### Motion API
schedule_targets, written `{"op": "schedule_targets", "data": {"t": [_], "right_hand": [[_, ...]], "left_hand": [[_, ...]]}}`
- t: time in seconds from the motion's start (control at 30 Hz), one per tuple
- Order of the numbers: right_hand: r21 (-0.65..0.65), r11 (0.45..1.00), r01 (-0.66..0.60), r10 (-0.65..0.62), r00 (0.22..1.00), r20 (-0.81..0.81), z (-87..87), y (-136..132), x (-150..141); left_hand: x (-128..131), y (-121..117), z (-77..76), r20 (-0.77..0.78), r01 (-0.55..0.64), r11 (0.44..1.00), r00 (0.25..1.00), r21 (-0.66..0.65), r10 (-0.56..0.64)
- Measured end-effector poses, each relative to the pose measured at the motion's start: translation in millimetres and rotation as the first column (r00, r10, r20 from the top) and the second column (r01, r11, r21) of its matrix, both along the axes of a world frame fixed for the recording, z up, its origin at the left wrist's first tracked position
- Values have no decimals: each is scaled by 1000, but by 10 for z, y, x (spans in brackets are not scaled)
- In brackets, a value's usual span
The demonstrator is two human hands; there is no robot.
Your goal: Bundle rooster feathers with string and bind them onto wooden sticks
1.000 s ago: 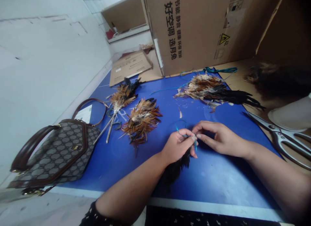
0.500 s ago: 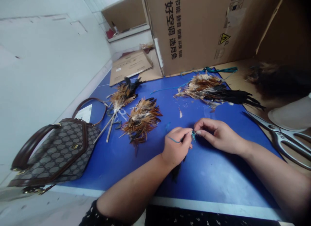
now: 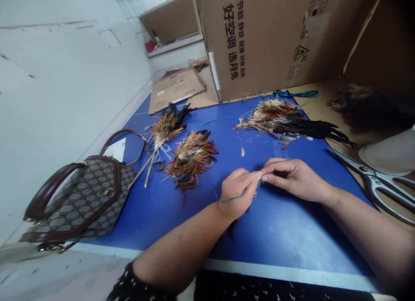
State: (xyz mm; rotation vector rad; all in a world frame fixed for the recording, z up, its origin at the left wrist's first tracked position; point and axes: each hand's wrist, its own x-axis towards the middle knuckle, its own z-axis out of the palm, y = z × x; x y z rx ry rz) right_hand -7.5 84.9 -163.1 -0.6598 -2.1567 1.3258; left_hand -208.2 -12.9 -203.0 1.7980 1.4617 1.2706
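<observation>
My left hand [image 3: 238,195] is closed, thumb and forefinger pinched together. Dark feathers [image 3: 231,231] stick out beneath it toward the table's front edge. A teal string [image 3: 235,198] loops across the back of this hand. Fingertip to fingertip with it, my right hand [image 3: 290,178] pinches a bit of the teal string; the fingers mostly hide the tied spot. Left of my hands lies a fluffy bunch of brown feathers [image 3: 191,158]. Behind it is another feather bunch [image 3: 167,126] bound to thin sticks [image 3: 150,169].
A pile of brown and black feathers [image 3: 275,117] lies at the back right, near a teal string bundle [image 3: 301,93]. Scissors [image 3: 372,175] rest at the right beside a white container [image 3: 385,154]. A patterned handbag [image 3: 84,197] stands left. A large cardboard box [image 3: 266,42] rises behind the blue table [image 3: 292,245].
My fingertips have come closer together, covering the teal tip that showed between them. The string over my left hand now hangs in a lower loop. The view has shifted slightly.
</observation>
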Motion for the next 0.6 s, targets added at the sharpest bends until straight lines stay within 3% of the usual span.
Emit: {"op": "schedule_targets", "data": {"t": [0.2,0.33,0.5,0.6], "right_hand": [[20,1000,-3,2,1000,13,-56,28,19],[237,970,49,-40,998,-42,-177,77,36],[591,804,65,-62,998,-25,-246,62,29],[731,680,48,-110,993,37,-219,2,-4]], "left_hand": [[36,49,25,114,27,999,993,-19,-25],[73,77,69,219,-1,996,975,-85,20],[142,79,82,439,14,936,886,-351,151],[162,94,87,465,-18,915,857,-404,222]]}}
